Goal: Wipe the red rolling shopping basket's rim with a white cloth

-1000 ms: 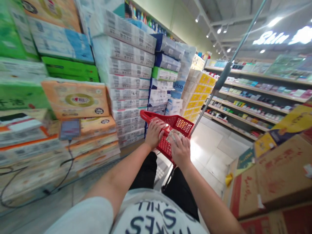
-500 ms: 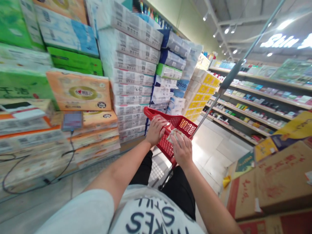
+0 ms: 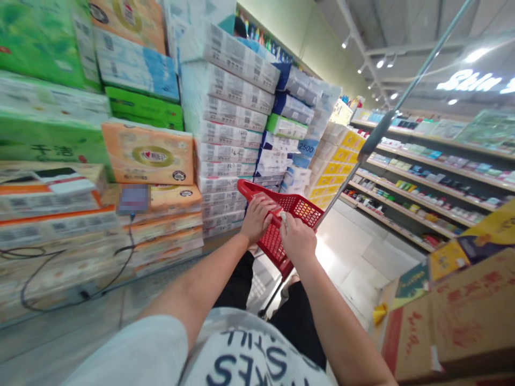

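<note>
A red plastic shopping cart [image 3: 308, 210] stands in front of my body, its handle side towards me. My left hand [image 3: 256, 219] rests on the cart's red handle with the fingers curled over it. On the right part of the handle is my right hand [image 3: 298, 240], closed round a crumpled whitish cloth or tissue [image 3: 284, 219]. Most of that piece is hidden by the fingers, which press it against the handle. Through the mesh of the basket no goods can be made out.
Tall stacks of tissue packs [image 3: 237, 107] line the left side, with a cable [image 3: 131, 246] hanging in front. Cardboard boxes [image 3: 470, 305] stand close on the right. Stocked shelves [image 3: 426, 166] and a tiled floor [image 3: 350, 254] lie beyond; a grey pole [image 3: 382, 128] rises from near the cart.
The surroundings have shifted slightly right and down in view. My right hand has closed further over the whitish piece, so less of it shows. My left hand stays on the handle.
</note>
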A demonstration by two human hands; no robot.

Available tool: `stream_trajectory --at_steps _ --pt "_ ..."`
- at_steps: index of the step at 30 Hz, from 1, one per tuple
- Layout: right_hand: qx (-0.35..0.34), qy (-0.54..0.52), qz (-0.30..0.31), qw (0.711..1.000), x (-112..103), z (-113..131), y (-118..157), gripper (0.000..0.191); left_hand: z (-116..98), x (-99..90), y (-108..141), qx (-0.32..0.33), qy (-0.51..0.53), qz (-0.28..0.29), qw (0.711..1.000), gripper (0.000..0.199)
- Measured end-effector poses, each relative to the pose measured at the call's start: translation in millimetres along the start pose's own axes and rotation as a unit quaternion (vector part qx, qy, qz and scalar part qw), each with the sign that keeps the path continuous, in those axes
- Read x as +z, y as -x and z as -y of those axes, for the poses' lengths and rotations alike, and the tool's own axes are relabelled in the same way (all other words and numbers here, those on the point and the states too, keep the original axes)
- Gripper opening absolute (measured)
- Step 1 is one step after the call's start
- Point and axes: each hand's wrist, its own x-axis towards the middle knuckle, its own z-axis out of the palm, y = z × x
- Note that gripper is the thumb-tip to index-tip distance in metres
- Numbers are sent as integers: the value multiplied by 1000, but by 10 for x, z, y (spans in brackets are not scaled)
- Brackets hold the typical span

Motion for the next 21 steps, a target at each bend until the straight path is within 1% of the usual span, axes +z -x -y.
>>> stream_trajectory --at_steps 1,5,6,7,10,11,12,15,16,17,20,21 --pt "-9 9 6 1000 -6 18 -15 41 0 0 2 -1 0 -2 1000 33" --pt "-136 21 -5 990 4 15 14 45 4 -6 9 -3 -6 0 1000 34" --pt "-145 16 1 989 8 -2 17 46 4 -7 9 -2 -8 2 1000 34" --pt "-134 9 13 991 11 -19 13 45 3 -6 8 -2 -9 4 1000 34" --pt "-40 11 47 998 20 -38 -29 45 -8 4 4 -11 -14 3 1000 34" --pt "-27 20 47 998 24 -31 -41 45 -12 8 2 -15 -15 1 1000 34" --pt "-35 29 41 998 28 -20 -46 45 -15 11 0 -18 -16 -1 1000 34" --pt "-120 42 12 992 38 4 -53 48 -14 13 -3 -12 -14 2 1000 35" --pt "-130 38 9 991 40 4 -61 49 -12 14 -3 -9 -13 4 1000 35" --pt "-119 32 14 992 42 2 -75 48 -11 16 -1 -7 -13 6 1000 35" --pt "-20 17 42 999 57 -7 -118 44 -17 35 7 -11 -15 1 1000 35" --pt "0 18 41 999 66 -9 -119 43 -20 42 10 -14 -16 -2 1000 35"
